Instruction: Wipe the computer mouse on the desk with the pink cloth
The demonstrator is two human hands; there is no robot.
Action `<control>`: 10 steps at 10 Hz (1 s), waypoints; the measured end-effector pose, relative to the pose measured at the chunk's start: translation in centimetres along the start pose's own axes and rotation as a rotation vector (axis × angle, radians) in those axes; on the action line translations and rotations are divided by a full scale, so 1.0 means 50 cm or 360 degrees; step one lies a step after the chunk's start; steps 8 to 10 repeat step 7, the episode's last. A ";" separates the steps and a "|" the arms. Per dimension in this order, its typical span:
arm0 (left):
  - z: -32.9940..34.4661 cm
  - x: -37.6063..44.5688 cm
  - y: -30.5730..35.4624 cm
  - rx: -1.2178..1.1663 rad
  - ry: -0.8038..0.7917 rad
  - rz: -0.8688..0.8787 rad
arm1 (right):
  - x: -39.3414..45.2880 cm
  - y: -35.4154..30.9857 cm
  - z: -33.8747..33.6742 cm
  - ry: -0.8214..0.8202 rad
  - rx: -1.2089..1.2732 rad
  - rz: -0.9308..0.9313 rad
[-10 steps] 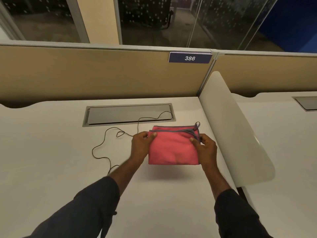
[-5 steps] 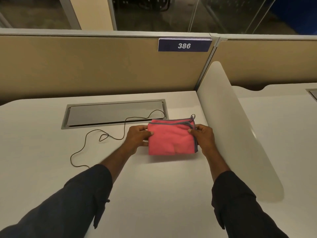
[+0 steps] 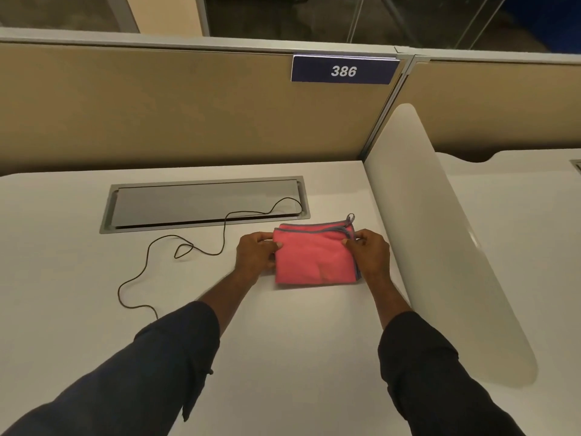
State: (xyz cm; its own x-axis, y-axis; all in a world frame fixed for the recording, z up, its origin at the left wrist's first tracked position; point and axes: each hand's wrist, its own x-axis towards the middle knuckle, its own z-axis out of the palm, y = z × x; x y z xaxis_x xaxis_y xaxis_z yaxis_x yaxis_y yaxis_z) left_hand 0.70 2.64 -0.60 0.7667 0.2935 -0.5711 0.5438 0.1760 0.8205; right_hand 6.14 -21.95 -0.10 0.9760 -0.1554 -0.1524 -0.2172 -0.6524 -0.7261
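So your left hand (image 3: 256,256) has its fingers curled onto the left edge of the pink cloth (image 3: 314,256), and your right hand (image 3: 369,254) is pinching the right edge near the grey trim, both closed on the fabric. The cloth is folded into a neat pad, lying on the desk (image 3: 298,341) right by the white divider (image 3: 440,247). Looks to me like you're only at the get-the-cloth-ready stage. Thing is, no mouse shows anywhere, just its cable (image 3: 147,256) snaking from the grey hatch (image 3: 204,202) to under your left sleeve. I'd guess the mouse is down there, so next you lift the pad and bring it over to it
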 end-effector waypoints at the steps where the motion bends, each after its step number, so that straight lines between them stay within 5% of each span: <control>1: 0.001 0.003 -0.009 -0.0053 0.0020 -0.0019 | -0.003 0.008 0.010 0.0021 -0.0071 -0.0010; 5: -0.017 -0.009 0.006 -0.0260 0.0059 -0.0002 | -0.027 -0.008 0.012 0.0178 -0.0270 -0.0086; 7: -0.061 -0.038 0.024 0.0021 0.0215 0.0377 | -0.063 -0.066 0.030 0.0285 -0.0507 -0.0537; 10: -0.061 -0.038 0.024 0.0021 0.0215 0.0377 | -0.063 -0.066 0.030 0.0285 -0.0507 -0.0537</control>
